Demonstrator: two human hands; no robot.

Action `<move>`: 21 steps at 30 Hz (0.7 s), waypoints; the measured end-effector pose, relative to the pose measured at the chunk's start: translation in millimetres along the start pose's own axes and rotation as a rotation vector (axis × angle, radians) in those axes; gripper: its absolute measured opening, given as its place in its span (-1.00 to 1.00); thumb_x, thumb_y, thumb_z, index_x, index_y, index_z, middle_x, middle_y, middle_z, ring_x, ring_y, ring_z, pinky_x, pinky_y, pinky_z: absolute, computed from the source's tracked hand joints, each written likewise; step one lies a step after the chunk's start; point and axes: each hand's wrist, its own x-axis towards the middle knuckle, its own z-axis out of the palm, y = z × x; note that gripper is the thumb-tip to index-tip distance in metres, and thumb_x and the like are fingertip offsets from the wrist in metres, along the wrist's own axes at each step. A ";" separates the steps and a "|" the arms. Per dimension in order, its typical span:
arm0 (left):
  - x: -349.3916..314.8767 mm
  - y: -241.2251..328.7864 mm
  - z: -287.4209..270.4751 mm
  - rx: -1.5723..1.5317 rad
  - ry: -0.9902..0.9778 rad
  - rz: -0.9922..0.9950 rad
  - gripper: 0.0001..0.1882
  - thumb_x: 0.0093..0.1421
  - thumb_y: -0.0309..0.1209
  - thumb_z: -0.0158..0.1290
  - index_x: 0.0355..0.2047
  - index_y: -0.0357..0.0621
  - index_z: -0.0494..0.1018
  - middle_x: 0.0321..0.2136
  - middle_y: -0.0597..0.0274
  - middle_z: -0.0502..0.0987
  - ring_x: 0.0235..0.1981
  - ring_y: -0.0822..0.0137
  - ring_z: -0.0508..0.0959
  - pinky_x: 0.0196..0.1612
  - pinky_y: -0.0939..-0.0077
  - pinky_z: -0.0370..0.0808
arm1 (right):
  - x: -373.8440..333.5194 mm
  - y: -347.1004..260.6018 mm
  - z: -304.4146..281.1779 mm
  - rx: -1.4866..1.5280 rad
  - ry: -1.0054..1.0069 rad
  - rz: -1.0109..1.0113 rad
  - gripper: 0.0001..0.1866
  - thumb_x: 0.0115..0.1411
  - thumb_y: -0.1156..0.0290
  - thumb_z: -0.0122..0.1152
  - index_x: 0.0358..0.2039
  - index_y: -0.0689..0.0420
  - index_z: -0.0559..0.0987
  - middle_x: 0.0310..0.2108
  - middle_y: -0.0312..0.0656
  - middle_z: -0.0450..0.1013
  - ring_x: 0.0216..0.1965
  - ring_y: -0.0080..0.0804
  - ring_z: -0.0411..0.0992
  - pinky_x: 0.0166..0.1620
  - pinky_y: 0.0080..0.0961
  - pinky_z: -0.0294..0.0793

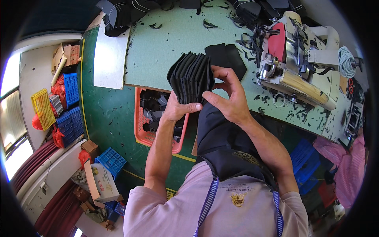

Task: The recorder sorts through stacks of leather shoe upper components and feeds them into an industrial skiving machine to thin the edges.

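A thick stack of black fabric pieces [190, 77] is held up over the near edge of the light green worktable [169, 47]. My left hand [177, 107] grips it from below, its thumb lying across the bottom edges. At the stack's right side my right hand [229, 96] is curled, index finger and thumb against the outermost pieces. Part of the left hand's fingers is hidden behind the stack. Just beyond my right hand, flat black pieces [227, 57] lie on the table.
A sewing-type machine [292, 63] with a red part stands at the table's right. Below the table edge is a pink basket [138, 130] holding dark pieces. Bundles of black pieces [118, 17] lie along the far edge, with scraps scattered about. Blue crates [71, 124] stand at left.
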 end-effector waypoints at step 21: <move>-3.2 -17.1 -2.3 -0.137 0.046 -0.016 -0.12 -0.19 -0.28 0.51 0.13 -0.28 0.37 -0.04 0.19 0.52 0.04 0.27 0.48 0.14 0.34 0.39 | -5.3 1.2 1.8 0.055 0.103 -0.003 -0.61 0.17 0.41 0.23 0.00 0.21 0.41 -0.12 -0.22 0.45 -0.17 -0.55 0.42 -0.14 -0.54 0.47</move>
